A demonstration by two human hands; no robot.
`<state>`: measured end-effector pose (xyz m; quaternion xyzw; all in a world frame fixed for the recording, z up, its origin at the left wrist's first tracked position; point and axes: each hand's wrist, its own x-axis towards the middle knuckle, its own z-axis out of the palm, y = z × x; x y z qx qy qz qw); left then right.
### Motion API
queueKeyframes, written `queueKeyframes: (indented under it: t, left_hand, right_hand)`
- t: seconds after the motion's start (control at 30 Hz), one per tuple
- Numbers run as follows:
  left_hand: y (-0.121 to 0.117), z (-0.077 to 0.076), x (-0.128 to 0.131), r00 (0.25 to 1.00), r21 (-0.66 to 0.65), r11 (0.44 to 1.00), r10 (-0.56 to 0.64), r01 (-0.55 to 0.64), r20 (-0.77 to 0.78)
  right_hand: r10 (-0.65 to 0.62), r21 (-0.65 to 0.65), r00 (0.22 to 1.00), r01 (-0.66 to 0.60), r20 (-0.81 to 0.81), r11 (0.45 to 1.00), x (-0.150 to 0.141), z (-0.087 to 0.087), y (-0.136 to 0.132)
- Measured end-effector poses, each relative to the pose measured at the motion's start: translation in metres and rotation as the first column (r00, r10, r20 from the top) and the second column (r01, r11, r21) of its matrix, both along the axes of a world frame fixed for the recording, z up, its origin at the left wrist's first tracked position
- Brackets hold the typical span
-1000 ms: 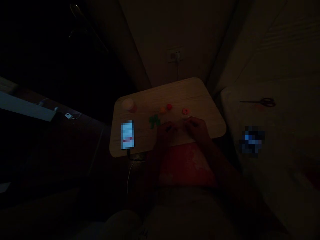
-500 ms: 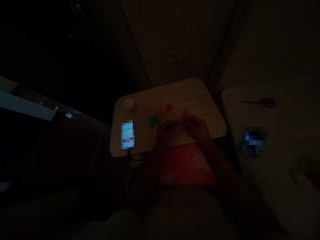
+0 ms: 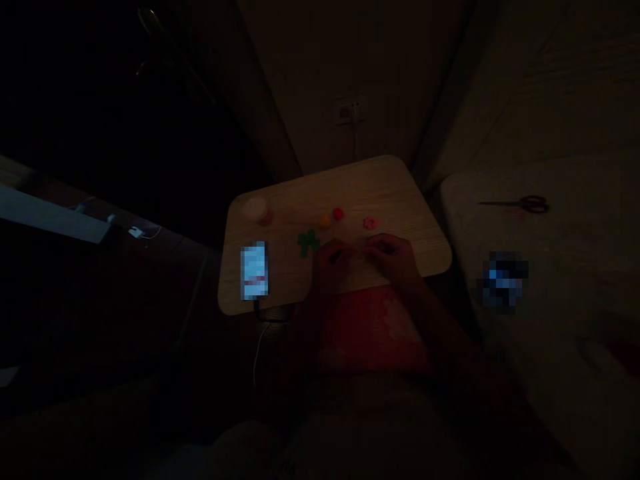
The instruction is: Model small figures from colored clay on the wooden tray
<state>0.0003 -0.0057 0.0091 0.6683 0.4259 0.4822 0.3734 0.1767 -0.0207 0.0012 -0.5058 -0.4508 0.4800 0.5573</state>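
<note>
In very dim light, my left hand (image 3: 331,261) rests over the near edge of a small wooden table (image 3: 285,280), its fingers curled together. My right hand (image 3: 391,257) faces it from the right, thumb and fingers pinched. Whatever lies between the fingertips is too dark and small to make out. Beside my left hand is a green, several-lobed piece (image 3: 309,243). Beyond the hands sit a yellow-orange lump (image 3: 325,221) and a red ball (image 3: 339,214). A pink flower-shaped ring (image 3: 371,223) lies just past my right fingertips.
A tub with a pale lid (image 3: 256,210) stands at the table's far left. Nearer is a lit phone (image 3: 255,270) with a cable. Scissors (image 3: 520,204) and a blurred-out dark object (image 3: 504,281) lie on the pale surface at right. A wall socket (image 3: 349,110) holds a plug.
Both hands stay close together, with small shifts of the fingers; the right fingertips dipped toward the left and drew slightly back. The objects on the table stay in place.
</note>
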Motion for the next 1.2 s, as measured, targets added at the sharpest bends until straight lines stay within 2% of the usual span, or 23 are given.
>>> queueKeyframes:
  t: [0.13,0.3,0.47,0.63,0.97,1.1,1.2]
  left_hand:
    - [-0.0012,0.0002,-0.0006,1.000,-0.004,1.000,0.009,-0.009,-0.005]
    - [-0.0008,-0.0017,-0.0012,1.000,0.043,0.999,-0.024,0.023,0.002]
    - [-0.0020,-0.0022,-0.0001,1.000,-0.031,1.000,0.002,-0.001,0.030]
    - [-0.0035,-0.0027,0.0014,1.000,-0.097,0.995,0.019,-0.017,0.020]
    - [-0.0025,-0.0001,-0.0005,1.000,-0.074,0.997,-0.006,0.004,-0.031]
    - [-0.0026,-0.0001,-0.0002,1.000,-0.053,0.998,-0.029,0.029,-0.007]
    - [-0.0028,-0.0025,0.0001,0.999,-0.050,0.998,-0.041,0.042,0.028]
  right_hand:
    - [0.013,0.025,0.999,-0.014,0.041,1.000,0.0011,0.0006,-0.0008]
    - [0.002,0.120,0.998,-0.009,0.059,0.993,0.0019,-0.0037,0.0009]
    - [0.029,0.057,0.999,-0.029,-0.013,0.998,0.0010,-0.0071,0.0010]
    - [-0.003,0.033,1.000,0.002,0.017,0.999,-0.0001,-0.0058,0.0005]
    - [-0.032,0.053,0.991,0.025,0.132,0.998,0.0026,-0.0038,0.0008]
    - [-0.024,0.124,0.994,0.010,0.111,0.992,0.0028,-0.0025,0.0007]
    - [0.007,0.129,0.996,-0.018,0.085,0.991,0.0026,-0.0048,0.0006]
